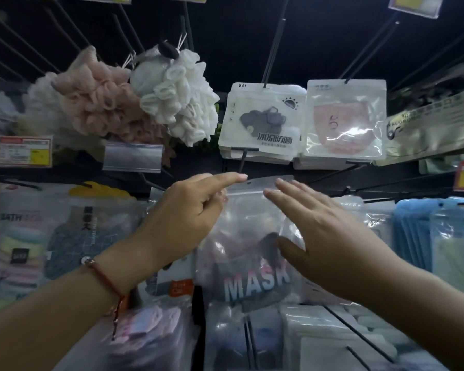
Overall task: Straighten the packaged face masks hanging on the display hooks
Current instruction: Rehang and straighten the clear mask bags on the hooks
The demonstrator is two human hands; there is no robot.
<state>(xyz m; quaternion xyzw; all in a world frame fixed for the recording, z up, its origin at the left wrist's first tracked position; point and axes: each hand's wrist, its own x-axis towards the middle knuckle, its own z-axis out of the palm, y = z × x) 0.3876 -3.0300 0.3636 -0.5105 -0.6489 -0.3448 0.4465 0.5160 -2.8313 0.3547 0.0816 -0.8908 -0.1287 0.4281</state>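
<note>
A clear plastic pack printed "MASK" [248,261] hangs in the middle of the view, a dark mask inside it. My left hand [190,212] pinches the pack's top left corner, index finger stretched along its top edge near the hang hole. My right hand [314,231] lies flat with straight fingers against the pack's right side. A black display hook [243,159] ends just above the pack's top edge. Above hang a white mask pack with a grey mask [261,121] and a pack with a pink mask [344,119].
Pink and white bath puffs [134,103] hang at upper left. Packs of bath items [38,236] fill the left, blue packs [434,236] the right, more mask packs [292,338] below. Long black hooks [367,180] jut out between rows. Price tags [24,151] sit on hook ends.
</note>
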